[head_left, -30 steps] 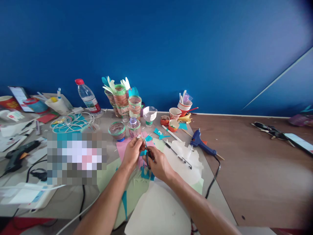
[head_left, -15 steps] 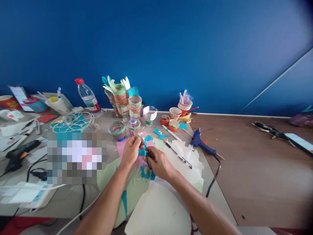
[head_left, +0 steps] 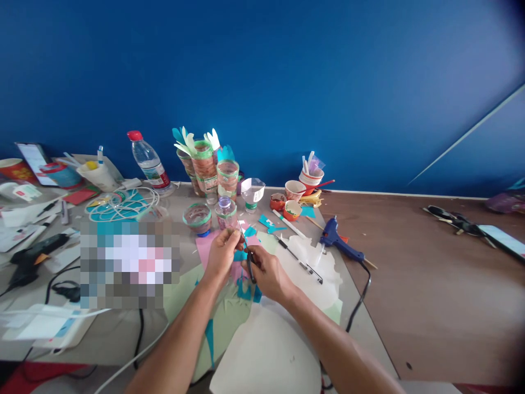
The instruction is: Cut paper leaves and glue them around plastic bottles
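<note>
My right hand [head_left: 267,271] is wrapped round the dark handles of a pair of scissors [head_left: 250,267], whose thin blades point up and away from me. Close beside it, the fingers of my left hand [head_left: 221,253] are pinched together near the blades; what they hold is too small to make out. Beneath both hands lie pink paper [head_left: 205,245], blue paper scraps [head_left: 249,291] and a pale green sheet [head_left: 192,298]. A large white sheet [head_left: 270,350] lies between my forearms.
Decorated containers with paper petals [head_left: 205,169] stand at the back, near a red-capped bottle [head_left: 150,164]. On the right are a blue glue gun [head_left: 340,239], a pen [head_left: 295,254] and paper cups [head_left: 294,190]. Cables and a dark glue gun [head_left: 35,254] lie left.
The scissors have turned slightly in my right hand, and their handles look closer together. Both hands stay in nearly the same place.
</note>
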`<state>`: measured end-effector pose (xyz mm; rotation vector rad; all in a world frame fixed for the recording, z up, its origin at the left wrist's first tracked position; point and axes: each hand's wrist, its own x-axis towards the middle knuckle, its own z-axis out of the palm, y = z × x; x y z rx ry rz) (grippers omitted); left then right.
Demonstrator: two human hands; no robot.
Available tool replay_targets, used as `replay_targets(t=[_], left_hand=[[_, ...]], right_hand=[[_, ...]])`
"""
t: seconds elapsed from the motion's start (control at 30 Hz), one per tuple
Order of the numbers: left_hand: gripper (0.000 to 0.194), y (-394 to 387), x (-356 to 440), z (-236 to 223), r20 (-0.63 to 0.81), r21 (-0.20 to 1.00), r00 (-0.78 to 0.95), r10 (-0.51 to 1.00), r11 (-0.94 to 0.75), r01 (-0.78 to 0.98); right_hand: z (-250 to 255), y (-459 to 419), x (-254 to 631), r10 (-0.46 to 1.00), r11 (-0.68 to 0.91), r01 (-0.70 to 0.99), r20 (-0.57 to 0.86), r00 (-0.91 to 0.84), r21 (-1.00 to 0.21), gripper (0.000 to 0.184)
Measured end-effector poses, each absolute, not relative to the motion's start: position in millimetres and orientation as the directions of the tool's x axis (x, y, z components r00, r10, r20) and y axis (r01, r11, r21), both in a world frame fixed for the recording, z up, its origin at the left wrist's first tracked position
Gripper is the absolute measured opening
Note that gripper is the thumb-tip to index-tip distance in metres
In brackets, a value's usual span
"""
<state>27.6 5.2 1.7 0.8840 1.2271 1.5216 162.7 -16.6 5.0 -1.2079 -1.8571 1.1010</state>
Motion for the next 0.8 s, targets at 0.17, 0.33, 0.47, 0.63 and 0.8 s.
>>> replay_targets(t=[0.17, 0.33, 0.47, 0.63, 0.8], left_hand=[[0.023, 5.2, 25.5, 1.3, 0.009, 0.973, -0.208, 0.978, -0.056, -0.222], [0.025, 5.6, 23.9, 0.5, 0.038, 0.985, -0.188, 0.981, -0.069, -0.16], [0.025, 5.5, 23.0, 0.0, 0.07, 0.989, -0.183, 0.981, -0.092, -0.119], [0.023, 4.5, 22.8, 2.6, 0.09, 0.993, -0.185, 0.979, -0.102, -0.058], [0.02, 3.7, 22.4, 6.6, 0.125, 0.992, -0.187, 0.974, -0.126, 0.006]], right_hand=[[4.6, -16.7, 163.2, 0.926, 0.228, 0.365, 0.086, -0.367, -0.903, 0.023], [5.6, -15.8, 164.4, 0.919, 0.263, 0.386, 0.109, -0.378, -0.884, 0.023], [6.0, -14.7, 165.6, 0.915, 0.289, 0.412, 0.123, -0.384, -0.864, 0.023], [7.5, -13.6, 167.8, 0.91, 0.305, 0.429, 0.127, -0.394, -0.85, 0.024], [12.6, -12.6, 170.7, 0.903, 0.318, 0.463, 0.114, -0.415, -0.827, 0.023]])
